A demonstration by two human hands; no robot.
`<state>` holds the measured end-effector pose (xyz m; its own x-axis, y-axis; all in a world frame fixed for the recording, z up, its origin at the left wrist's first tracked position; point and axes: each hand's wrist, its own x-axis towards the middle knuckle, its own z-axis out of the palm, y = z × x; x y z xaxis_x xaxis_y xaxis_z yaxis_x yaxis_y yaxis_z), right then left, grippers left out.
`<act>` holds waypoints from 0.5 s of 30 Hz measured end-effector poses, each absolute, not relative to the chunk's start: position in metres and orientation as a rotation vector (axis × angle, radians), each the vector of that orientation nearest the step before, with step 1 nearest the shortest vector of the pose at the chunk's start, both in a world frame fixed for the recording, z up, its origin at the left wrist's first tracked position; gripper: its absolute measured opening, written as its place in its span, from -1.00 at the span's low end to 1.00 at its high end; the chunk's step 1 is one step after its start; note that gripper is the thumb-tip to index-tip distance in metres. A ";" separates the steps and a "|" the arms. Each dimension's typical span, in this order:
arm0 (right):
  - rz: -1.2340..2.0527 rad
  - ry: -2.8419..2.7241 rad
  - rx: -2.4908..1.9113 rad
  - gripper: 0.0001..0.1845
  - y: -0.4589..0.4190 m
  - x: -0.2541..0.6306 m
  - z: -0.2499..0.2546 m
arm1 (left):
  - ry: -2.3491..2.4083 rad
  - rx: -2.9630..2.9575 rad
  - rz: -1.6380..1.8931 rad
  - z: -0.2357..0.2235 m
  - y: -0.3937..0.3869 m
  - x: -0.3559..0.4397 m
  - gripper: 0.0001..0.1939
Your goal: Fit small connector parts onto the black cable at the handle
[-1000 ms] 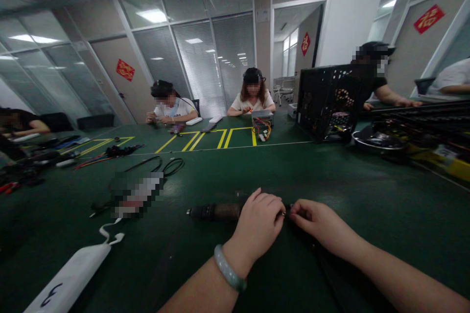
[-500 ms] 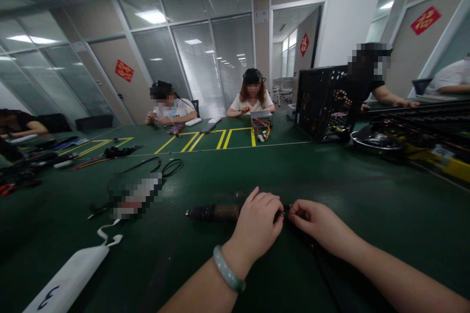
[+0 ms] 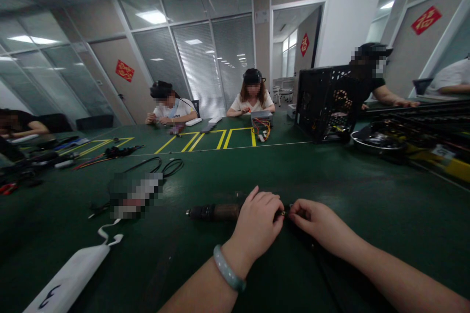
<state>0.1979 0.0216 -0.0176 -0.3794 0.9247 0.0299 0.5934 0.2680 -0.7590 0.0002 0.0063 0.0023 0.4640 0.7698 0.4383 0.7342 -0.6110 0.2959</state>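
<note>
A dark electric screwdriver (image 3: 223, 212) with a brownish grip lies along the green table, its metal tip pointing left. My left hand (image 3: 259, 217), a pale bangle on its wrist, is closed over the tool's rear part and hides it. Just to the right, my right hand (image 3: 306, 212) pinches the end of a thin black cable, with thumb and fingertips together. A small shiny metal bit shows between the two hands at the tool's tail; whether plug and tool are joined I cannot tell. From there the black cable (image 3: 322, 266) runs down toward the near edge.
To my left lie a white power strip (image 3: 68, 279) marked 3 and a blurred packet (image 3: 139, 195) with black cables. A black computer case (image 3: 325, 102) and a metal bowl (image 3: 378, 142) stand right. Several people sit around the table; a power supply (image 3: 262, 118) lies before one.
Both hands stay in nearly the same place at the tool's tail, with only slight finger movement. The view has shifted very slightly.
</note>
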 end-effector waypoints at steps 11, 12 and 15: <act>0.968 -2.063 -1.348 -0.86 0.022 0.198 -0.018 | 1.304 2.640 0.849 0.003 0.005 0.001 -0.88; 0.970 -2.062 -1.349 -0.86 0.022 0.198 -0.018 | 1.319 2.639 0.847 0.003 0.005 0.001 -0.87; 0.974 -2.061 -1.362 -0.85 0.021 0.197 -0.015 | 1.356 2.641 0.843 0.003 0.005 0.000 -0.88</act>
<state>0.1973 0.0211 -0.0153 -0.3885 0.9214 0.0077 0.5791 0.2507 -0.7758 0.0004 0.0048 0.0028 0.4651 0.7664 0.4430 0.7364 -0.6127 0.2869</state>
